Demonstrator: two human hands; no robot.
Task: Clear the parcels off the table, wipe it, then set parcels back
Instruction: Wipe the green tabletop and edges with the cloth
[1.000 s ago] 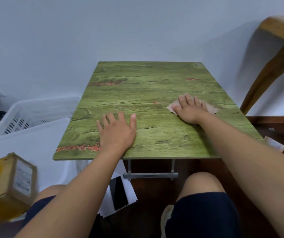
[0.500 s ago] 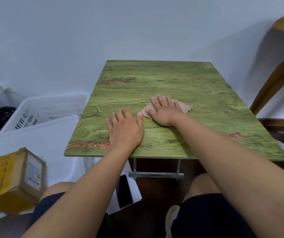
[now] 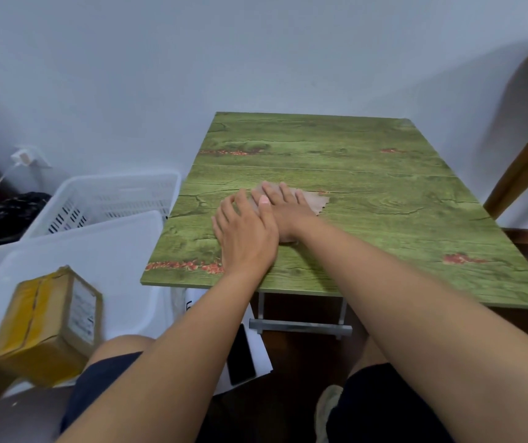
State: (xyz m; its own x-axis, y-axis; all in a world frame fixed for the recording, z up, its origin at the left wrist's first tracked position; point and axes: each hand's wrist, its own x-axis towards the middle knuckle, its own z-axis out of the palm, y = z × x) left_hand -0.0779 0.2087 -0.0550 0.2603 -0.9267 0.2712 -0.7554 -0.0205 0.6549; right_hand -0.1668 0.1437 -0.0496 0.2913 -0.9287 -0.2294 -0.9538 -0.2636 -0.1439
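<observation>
The green wood-grain table (image 3: 384, 193) carries no parcels. A thin tan cloth (image 3: 318, 199) lies on its left-middle part, pressed flat under my right hand (image 3: 288, 209). My left hand (image 3: 245, 235) rests flat on the table with fingers spread, its thumb side overlapping my right hand. One cardboard parcel (image 3: 48, 324) wrapped in yellow tape, with a white label, sits at the lower left on a white bin lid (image 3: 80, 251), off the table.
A white slotted basket (image 3: 112, 199) stands left of the table against the wall. A black phone (image 3: 240, 356) lies on white paper (image 3: 261, 350) on the dark floor under the table's front edge. A wooden furniture leg (image 3: 527, 161) rises at the right.
My right hand has slid the cloth leftward across the table, from the right side to the left-middle, until it meets my left hand. The left hand has stayed put.
</observation>
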